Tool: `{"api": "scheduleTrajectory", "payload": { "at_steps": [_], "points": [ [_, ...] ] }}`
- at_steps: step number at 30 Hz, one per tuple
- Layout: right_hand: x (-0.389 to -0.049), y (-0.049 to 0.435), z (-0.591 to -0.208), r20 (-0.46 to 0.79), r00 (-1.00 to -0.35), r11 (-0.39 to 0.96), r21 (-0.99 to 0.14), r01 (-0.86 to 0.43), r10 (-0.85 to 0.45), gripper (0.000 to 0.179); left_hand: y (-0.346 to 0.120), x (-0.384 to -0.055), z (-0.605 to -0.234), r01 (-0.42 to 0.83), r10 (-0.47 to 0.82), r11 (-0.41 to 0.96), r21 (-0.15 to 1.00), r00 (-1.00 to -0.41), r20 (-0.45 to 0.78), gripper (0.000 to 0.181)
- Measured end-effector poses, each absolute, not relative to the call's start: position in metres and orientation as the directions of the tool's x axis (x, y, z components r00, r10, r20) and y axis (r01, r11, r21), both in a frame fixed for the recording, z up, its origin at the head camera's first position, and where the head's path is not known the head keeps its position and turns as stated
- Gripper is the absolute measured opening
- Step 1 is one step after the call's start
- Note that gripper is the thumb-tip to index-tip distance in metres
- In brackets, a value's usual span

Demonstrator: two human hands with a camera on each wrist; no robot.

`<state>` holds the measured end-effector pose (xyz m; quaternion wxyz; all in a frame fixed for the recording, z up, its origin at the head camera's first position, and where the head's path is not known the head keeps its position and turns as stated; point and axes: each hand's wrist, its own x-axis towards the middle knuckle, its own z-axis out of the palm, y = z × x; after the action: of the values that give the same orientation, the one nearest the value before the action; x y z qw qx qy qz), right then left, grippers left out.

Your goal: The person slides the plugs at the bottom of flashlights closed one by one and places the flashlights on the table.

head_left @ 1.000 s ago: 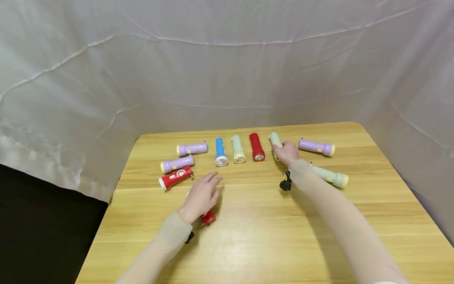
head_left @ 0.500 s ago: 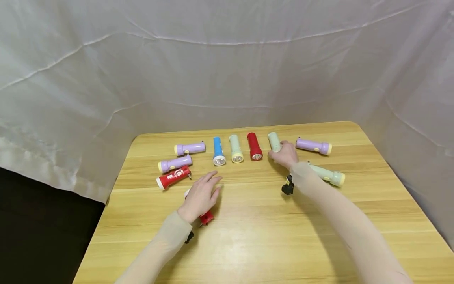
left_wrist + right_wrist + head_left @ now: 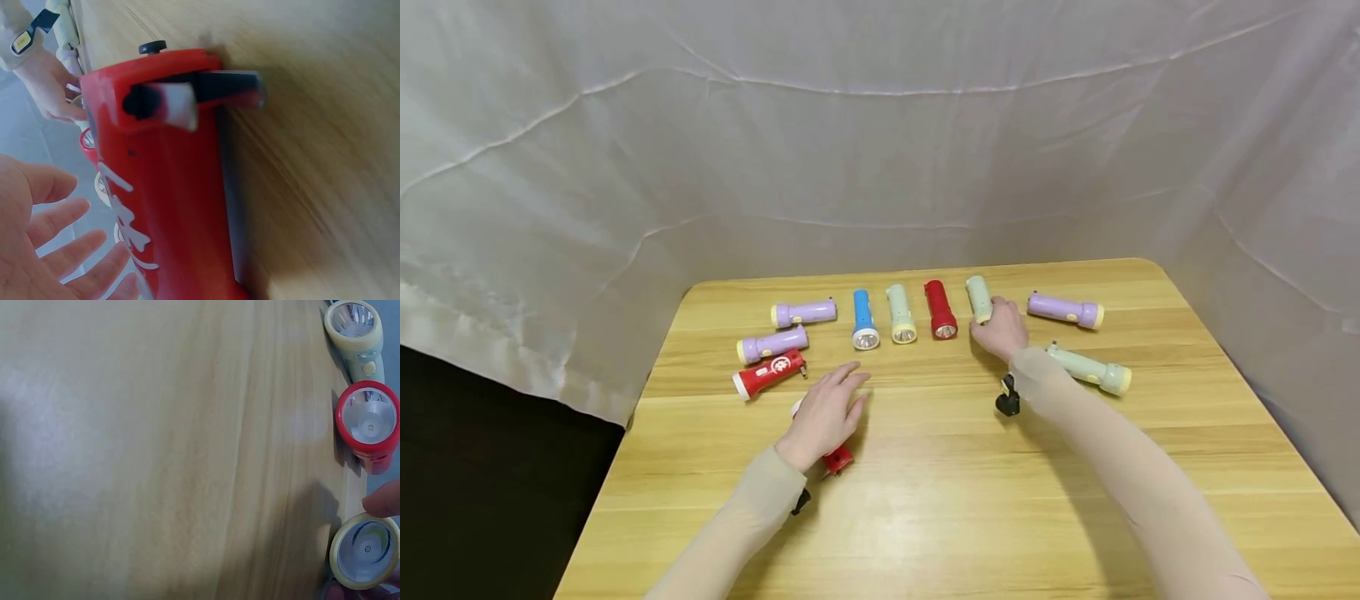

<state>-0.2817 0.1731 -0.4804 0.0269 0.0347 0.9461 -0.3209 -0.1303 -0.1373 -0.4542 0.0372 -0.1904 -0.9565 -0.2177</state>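
Observation:
In the head view, my right hand [image 3: 1002,329] grips the head end of a pale green flashlight [image 3: 978,293] in the back row. From the right wrist, its cream-rimmed lens [image 3: 365,555] shows between my thumb [image 3: 384,499] and fingers. My left hand [image 3: 824,418], fingers spread and relaxed, lies over a red flashlight [image 3: 838,459] on the table, covering its middle. The left wrist view shows this red flashlight [image 3: 178,206] close up, two metal prongs sticking out of its end, with the open palm [image 3: 25,244] beside it.
Left of the right hand stand a red [image 3: 941,308], a pale green [image 3: 901,313] and a blue flashlight [image 3: 863,320] in line. Two purple ones [image 3: 805,312] and a red one [image 3: 770,374] lie at left. Another purple [image 3: 1064,309] and pale green one [image 3: 1090,368] lie at right.
My right hand has shifted slightly towards the lens end of the pale green flashlight, baring more of its body. The left hand stays in place over the red flashlight.

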Motion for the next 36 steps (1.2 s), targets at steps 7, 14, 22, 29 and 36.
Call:
{"api": "scheduleTrajectory", "payload": {
  "at_steps": [7, 14, 22, 29, 36],
  "points": [
    [-0.28, 0.173, -0.479, -0.064, -0.997, 0.805, -0.59, 0.067, 0.036, 0.068, -0.138, -0.13, -0.455, 0.375, 0.347, 0.836, 0.401, -0.927, 0.143, 0.037],
    [-0.276, 0.173, -0.478, -0.058, -0.997, 0.808, -0.584, 0.079, 0.055, 0.068, -0.137, -0.13, -0.455, 0.378, 0.348, 0.831, 0.407, -0.926, 0.148, 0.037],
    [-0.274, 0.177, -0.477, -0.073, -0.995, 0.805, -0.584, 0.102, 0.074, 0.069, -0.136, -0.13, -0.455, 0.382, 0.349, 0.828, 0.411, -0.924, 0.156, 0.037],
    [-0.274, 0.179, -0.477, -0.063, -0.996, 0.819, -0.566, 0.093, 0.07, 0.069, -0.135, -0.129, -0.454, 0.387, 0.353, 0.825, 0.412, -0.922, 0.158, 0.037],
    [-0.271, 0.179, -0.473, -0.064, -0.996, 0.813, -0.574, 0.091, 0.067, 0.072, -0.135, -0.13, -0.454, 0.393, 0.357, 0.824, 0.409, -0.92, 0.164, 0.036]
  ]
}}
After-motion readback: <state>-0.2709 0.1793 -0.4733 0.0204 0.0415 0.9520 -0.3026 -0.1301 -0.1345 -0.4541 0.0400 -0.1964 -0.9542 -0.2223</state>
